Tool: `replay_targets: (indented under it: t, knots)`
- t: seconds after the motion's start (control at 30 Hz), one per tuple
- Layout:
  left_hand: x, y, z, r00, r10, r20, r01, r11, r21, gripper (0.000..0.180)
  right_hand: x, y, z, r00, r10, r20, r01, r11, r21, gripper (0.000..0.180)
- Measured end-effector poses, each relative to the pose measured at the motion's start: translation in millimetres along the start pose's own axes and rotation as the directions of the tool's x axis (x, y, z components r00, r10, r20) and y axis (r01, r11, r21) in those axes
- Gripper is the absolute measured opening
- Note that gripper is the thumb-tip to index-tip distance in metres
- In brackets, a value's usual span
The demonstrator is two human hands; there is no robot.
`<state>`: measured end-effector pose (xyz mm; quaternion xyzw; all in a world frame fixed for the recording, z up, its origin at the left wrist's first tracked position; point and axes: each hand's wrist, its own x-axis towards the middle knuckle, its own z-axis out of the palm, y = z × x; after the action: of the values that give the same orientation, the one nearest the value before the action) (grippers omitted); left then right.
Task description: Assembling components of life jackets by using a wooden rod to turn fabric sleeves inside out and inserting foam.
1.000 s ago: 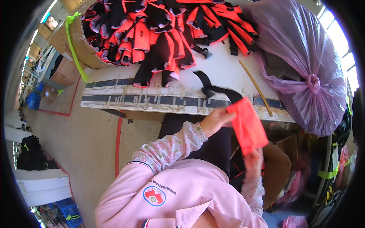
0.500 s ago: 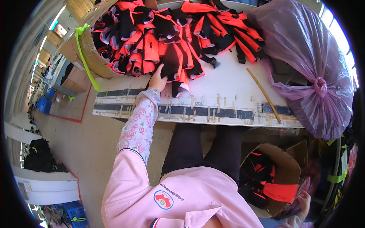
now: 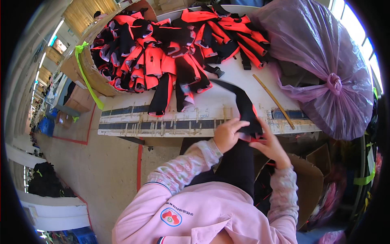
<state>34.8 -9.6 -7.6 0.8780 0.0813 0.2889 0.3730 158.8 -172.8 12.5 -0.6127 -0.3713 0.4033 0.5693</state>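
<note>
Head view, centre frame: left hand [image 3: 228,134] and right hand [image 3: 271,145] both grip a black strap [image 3: 243,106] (orange-lined) at the counter [image 3: 162,118] edge, apparently straightening it.

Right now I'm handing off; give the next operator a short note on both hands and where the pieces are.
Left hand: gripping the black piece at the table edge.
Right hand: on the same piece's lower end.
The piece trails back toward the pile of orange-and-black pieces.
Box by the right knee holds some pieces already.
The pile is still large.
</note>
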Motion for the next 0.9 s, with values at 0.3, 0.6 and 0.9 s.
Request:
replay_targets:
  t: [0.3, 0.6, 0.9]
  knots:
    - [-35.1, -65.5, 33.6, 0.887, -0.452, -0.094, 0.334, 0.769, -0.546, 0.050, 42.1, 66.2, 30.4, 0.971, -0.110, -0.211, 0.049, 0.961, -0.272, 0.047]
    - [22.0, -76.6, -19.3, 0.986, 0.053, -0.160, 0.009, 0.933, 0.361, 0.063, 60.0, 49.0, 31.7, 0.777, -0.455, -0.436, 0.210, 0.839, -0.502, 0.035]
    - [40.0, -44.4, -5.2, 0.944, -0.268, -0.193, 0.113, 0.811, -0.574, 0.035, 72.5, 12.0, 36.3, 0.591, -0.701, -0.398, 0.367, 0.674, -0.642, 0.035]
